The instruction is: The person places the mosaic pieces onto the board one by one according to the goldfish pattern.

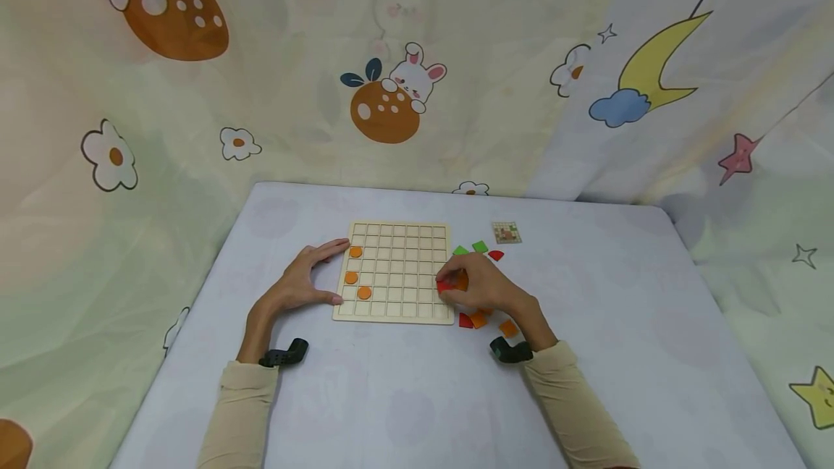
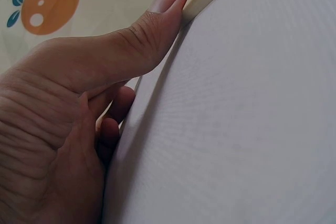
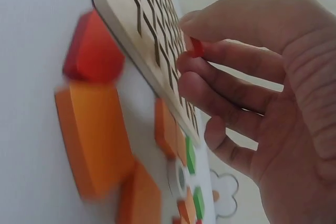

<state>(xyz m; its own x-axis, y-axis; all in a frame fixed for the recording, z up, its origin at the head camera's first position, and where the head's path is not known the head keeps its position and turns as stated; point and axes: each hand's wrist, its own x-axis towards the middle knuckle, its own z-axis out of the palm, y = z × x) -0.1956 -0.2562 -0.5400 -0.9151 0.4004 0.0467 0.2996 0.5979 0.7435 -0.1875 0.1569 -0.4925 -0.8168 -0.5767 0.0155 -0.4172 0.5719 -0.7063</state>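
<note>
A pale wooden board (image 1: 394,310) with a square grid lies flat on the table. Three orange round pieces (image 1: 364,293) sit in its left-hand cells. Along the board's left edge, my left hand (image 1: 296,281) is spread, thumb at the lower corner and fingers farther up; the left wrist view shows the thumb (image 2: 152,30) touching the rim. Over the right edge, my right hand (image 1: 482,282) pinches a small red piece (image 3: 197,47) between thumb and fingertips. Its full shape is hidden by the fingers.
Loose pieces lie right of the board: green pieces (image 1: 480,246), a red quarter-round piece (image 1: 496,255), another red piece (image 1: 465,320) and orange pieces (image 1: 509,328). A small patterned card (image 1: 506,233) lies behind them. A printed curtain (image 1: 293,93) hangs beyond the white table (image 1: 404,396).
</note>
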